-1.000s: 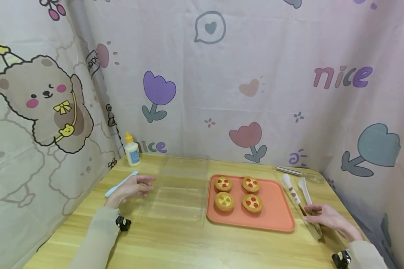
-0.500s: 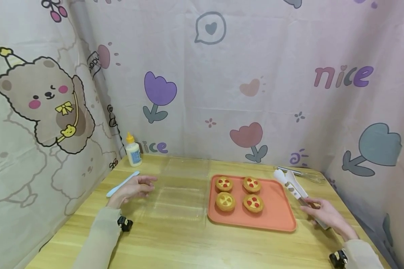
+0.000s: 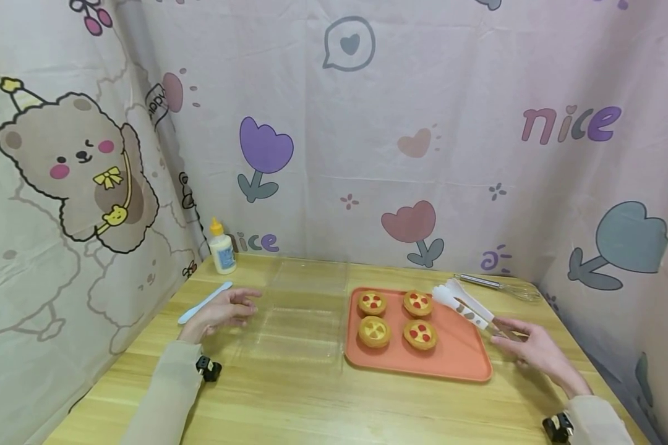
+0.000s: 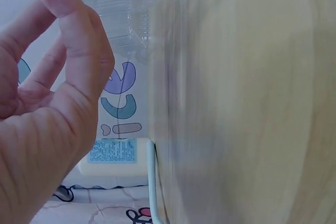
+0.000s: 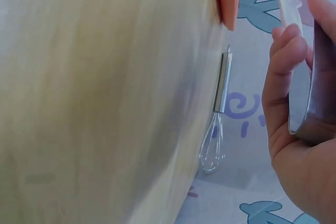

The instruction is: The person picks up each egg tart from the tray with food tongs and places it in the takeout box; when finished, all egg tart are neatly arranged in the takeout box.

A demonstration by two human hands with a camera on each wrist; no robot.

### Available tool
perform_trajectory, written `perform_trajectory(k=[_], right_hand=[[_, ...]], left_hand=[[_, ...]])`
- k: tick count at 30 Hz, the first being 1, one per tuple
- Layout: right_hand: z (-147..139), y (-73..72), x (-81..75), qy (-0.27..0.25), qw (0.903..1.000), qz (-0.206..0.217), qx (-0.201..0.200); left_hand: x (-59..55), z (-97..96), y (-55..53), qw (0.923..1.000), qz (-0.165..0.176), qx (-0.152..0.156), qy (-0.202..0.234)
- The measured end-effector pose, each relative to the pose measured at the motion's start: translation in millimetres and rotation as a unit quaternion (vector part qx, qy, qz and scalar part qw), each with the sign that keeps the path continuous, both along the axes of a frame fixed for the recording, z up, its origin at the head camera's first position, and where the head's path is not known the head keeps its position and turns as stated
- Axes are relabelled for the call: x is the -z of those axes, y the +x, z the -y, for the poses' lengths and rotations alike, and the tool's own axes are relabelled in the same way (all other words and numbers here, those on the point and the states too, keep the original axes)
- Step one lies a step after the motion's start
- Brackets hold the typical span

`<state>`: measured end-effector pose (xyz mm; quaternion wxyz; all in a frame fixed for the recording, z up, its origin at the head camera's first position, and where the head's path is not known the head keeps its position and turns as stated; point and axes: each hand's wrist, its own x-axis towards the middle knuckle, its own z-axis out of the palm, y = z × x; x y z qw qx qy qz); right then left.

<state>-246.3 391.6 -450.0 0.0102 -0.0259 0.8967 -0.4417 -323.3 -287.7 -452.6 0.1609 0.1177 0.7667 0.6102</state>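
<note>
My right hand (image 3: 540, 351) holds tongs (image 3: 469, 314) by their metal bend, fingers on one arm and thumb on the other in the right wrist view. The pale, spotted tips of the tongs reach over the right part of an orange tray (image 3: 461, 349), close to the tarts. Several small egg tarts, one of them a plain yellow tart (image 3: 374, 332) and the others with red pieces on top, sit on the tray's left half. My left hand (image 3: 225, 312), fingers loosely bent and holding nothing, hovers beside a clear plastic box (image 3: 300, 334) with its lid folded back.
A whisk (image 3: 498, 285) lies at the back right, behind the tray. At the back left stands a white glue bottle (image 3: 222, 252) with a yellow cap. A light blue stick (image 3: 205, 303) lies behind my left hand. A patterned curtain (image 3: 334, 123) encloses the table.
My right hand has picked up the tongs from the table right of the tray and swung their tips leftward over it. The left hand has stayed in place.
</note>
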Motion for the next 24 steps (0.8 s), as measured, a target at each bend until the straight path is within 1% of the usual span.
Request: perform_trajectory(k=[2, 5, 9, 15, 17, 22, 24], right_hand=[[1.5, -0.3, -2.4, 0.011, 0.9999, -0.001, -0.001], [3.2, -0.1, -5.1, 0.024, 0.9996, -0.006, -0.012], [2.8, 1.6, -8.5, 0.016, 0.9993, -0.003, -0.035], [1.1, 3.6, -14.1, 0.010, 0.9950, 0.005, -0.099], [0.9, 3.7, -15.3, 0.018, 0.9934, 0.007, -0.113], [3.1, 4.8, -17.8, 0.060, 0.9907, 0.009, -0.122], [4.5, 5.3, -19.4, 0.067, 0.9889, 0.006, -0.132]], left_hand=[[-0.3, 0.1, -0.9, 1.0000, 0.000, 0.004, -0.001], [-1.2, 0.5, -2.3, 1.0000, 0.000, 0.005, -0.004], [-1.2, 2.9, -2.6, 1.0000, 0.000, 0.001, -0.003], [-1.4, 3.8, -1.8, 1.0000, 0.000, -0.007, 0.000], [-1.2, 3.0, -2.2, 1.0000, 0.002, -0.010, 0.001], [0.8, 1.8, -3.2, 0.9998, 0.011, -0.018, -0.002], [1.8, 1.6, -3.4, 0.9998, 0.011, -0.017, -0.002]])
